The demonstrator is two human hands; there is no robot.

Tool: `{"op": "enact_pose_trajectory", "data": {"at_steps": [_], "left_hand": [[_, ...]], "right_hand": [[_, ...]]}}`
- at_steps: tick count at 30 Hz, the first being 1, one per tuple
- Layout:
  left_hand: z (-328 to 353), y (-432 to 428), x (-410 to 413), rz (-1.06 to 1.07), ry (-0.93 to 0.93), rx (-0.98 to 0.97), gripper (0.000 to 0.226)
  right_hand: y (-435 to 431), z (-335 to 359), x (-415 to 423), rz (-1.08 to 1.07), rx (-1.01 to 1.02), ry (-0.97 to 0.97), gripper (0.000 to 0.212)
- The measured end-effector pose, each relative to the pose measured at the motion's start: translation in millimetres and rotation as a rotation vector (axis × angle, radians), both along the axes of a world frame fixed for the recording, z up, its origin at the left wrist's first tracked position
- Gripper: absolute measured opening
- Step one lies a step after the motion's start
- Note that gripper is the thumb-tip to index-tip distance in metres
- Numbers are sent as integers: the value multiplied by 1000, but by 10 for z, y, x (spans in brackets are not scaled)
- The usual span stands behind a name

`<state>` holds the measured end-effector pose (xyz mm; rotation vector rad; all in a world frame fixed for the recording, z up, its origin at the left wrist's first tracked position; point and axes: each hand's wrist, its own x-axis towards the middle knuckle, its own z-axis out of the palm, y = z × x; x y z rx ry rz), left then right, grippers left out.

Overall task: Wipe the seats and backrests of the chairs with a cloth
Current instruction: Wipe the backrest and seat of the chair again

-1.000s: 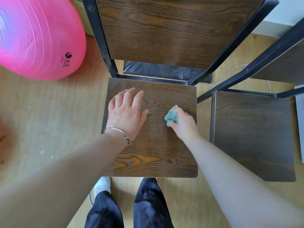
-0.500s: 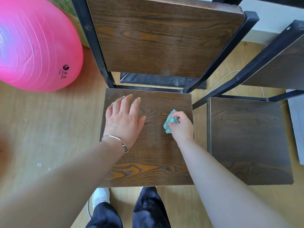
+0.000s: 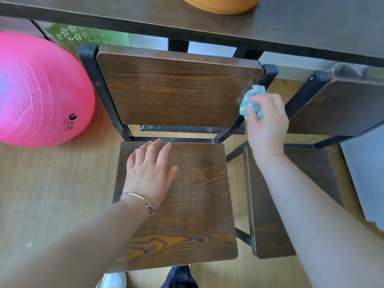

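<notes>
A dark wooden chair with a black metal frame fills the centre of the frame, its seat (image 3: pixel 199 206) in the lower middle and its backrest (image 3: pixel 176 88) above it. The left hand (image 3: pixel 148 171) lies flat on the upper left part of the seat, palm down, fingers straight and slightly spread, holding nothing; a thin silver bracelet (image 3: pixel 138 198) circles its wrist. The right hand (image 3: pixel 267 125) is raised at the centre right of the frame, just beside the right edge of the backrest, its fingers and thumb curled round a crumpled teal cloth (image 3: pixel 250 100). The cloth bunches out above the fingers at the backrest's right edge; motion blur there hides whether it actually touches the wood. A second chair of the same kind stands just to the right, its seat (image 3: pixel 268 225) partly covered by the right forearm and its backrest (image 3: pixel 342 109) at the right edge. A large pink ball (image 3: pixel 37 90) rests on the light wooden floor (image 3: pixel 52 194) at the left. Across the top runs the edge of a dark table (image 3: pixel 301 26) with an orange object (image 3: pixel 220 5) on it. A white shoe (image 3: pixel 113 280) and dark trousers (image 3: pixel 180 277) show at the bottom edge.
</notes>
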<state>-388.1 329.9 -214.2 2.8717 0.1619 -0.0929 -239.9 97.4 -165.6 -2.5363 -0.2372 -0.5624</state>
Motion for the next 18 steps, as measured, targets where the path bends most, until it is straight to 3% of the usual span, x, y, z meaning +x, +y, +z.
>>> {"op": "enact_pose_trajectory", "data": {"at_steps": [4,11,18], "left_hand": [[-100,-75,32,-3,19,14,56],[-348,-86,34,22,70,8,56],[-326,-46,-50,30,74,-1,56]], "right_hand": [[-65,-428,-56,108,-90,45,16],[-76,-1097,-245,17,-41,354,20],[104,-1014,-467,-38,20,424,26]]}}
